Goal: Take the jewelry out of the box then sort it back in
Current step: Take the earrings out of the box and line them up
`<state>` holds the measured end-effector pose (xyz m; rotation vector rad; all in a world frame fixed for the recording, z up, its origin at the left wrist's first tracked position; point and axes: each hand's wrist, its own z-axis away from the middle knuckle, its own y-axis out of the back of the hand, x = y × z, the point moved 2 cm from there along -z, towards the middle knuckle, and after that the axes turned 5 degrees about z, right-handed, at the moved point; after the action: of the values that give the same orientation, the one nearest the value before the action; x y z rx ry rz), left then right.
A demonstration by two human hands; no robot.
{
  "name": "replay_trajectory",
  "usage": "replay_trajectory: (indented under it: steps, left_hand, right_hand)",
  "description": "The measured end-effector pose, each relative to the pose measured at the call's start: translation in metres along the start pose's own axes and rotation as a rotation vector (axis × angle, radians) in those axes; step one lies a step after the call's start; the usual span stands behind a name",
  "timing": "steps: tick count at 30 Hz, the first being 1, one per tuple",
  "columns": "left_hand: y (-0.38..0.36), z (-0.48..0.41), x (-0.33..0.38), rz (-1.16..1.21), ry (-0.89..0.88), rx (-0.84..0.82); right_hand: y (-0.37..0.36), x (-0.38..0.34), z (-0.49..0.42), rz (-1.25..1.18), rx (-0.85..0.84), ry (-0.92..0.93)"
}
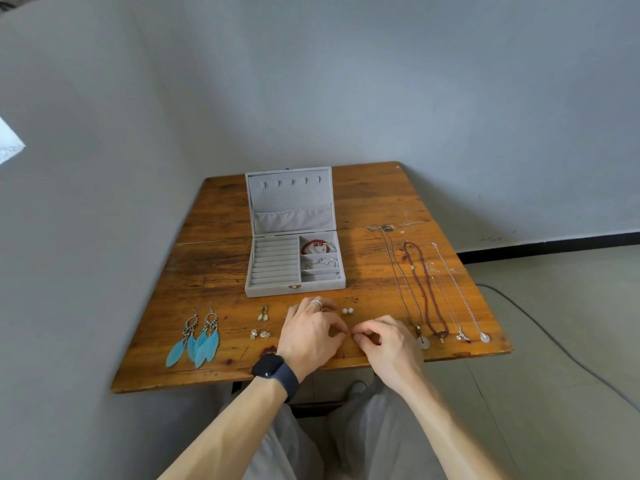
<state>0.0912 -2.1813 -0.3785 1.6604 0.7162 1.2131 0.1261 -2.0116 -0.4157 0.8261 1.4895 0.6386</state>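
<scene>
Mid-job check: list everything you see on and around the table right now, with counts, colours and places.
table: one, brown wood
jewelry box: one, grey, lid open, table centre
bracelets: red beaded plus silver bangles, box's right compartments; exact count unclear
feather earrings: two, turquoise, front left
small earrings: two pairs, pale and silvery, left of the hands
pearl studs: two, white, between box and hands
necklaces: four or five, dark red beaded, tan, silver, laid lengthwise at right
cable: one, dark, floor at right
watch: one, dark, left wrist
ring: one, silver, left hand
left hand: fingers curled, near front edge
right hand: fingers curled, fingertips meeting the left's; anything pinched too small to see
</scene>
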Motion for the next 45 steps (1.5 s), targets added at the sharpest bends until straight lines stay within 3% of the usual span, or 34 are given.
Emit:
replay_trajectory:
  steps: [8, 29, 45]
  left_hand:
    - [0.000, -0.002, 0.000, -0.018, 0.000, -0.004]
    - [-0.005, 0.001, 0.000, -0.073, -0.051, 0.021]
    - [-0.005, 0.005, 0.001, -0.112, -0.068, 0.030]
  right_hand:
    - [0.001, 0.001, 0.001, -0.053, 0.020, -0.058]
    - [-0.005, 0.000, 0.001, 0.079, 0.036, 0.016]
    - [-0.005, -0.006, 0.013, 0.057, 0.187, 0.024]
